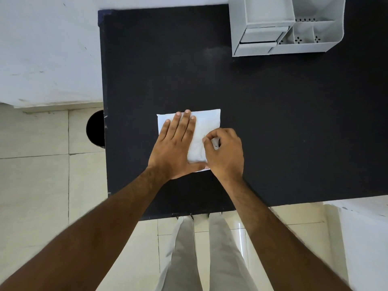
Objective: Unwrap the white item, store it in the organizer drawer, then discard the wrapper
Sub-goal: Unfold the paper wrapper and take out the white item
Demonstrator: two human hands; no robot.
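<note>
The left hand (175, 143) presses flat, fingers together, on the white packet (206, 122) on the table (273, 122); the right hand (225, 153), at its 4 o'clock edge, pinches the wrapper.

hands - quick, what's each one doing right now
Left hand: open, pressed flat on the white wrapped item.
Right hand: fingers curled, pinching the wrapper at the item's right edge.

My black table (273, 122) fills the centre of the view. A round black bin (95, 128) touches its edge at 9 o'clock. Pale floor tiles (37, 185) lie from 6 to 9 o'clock.
</note>
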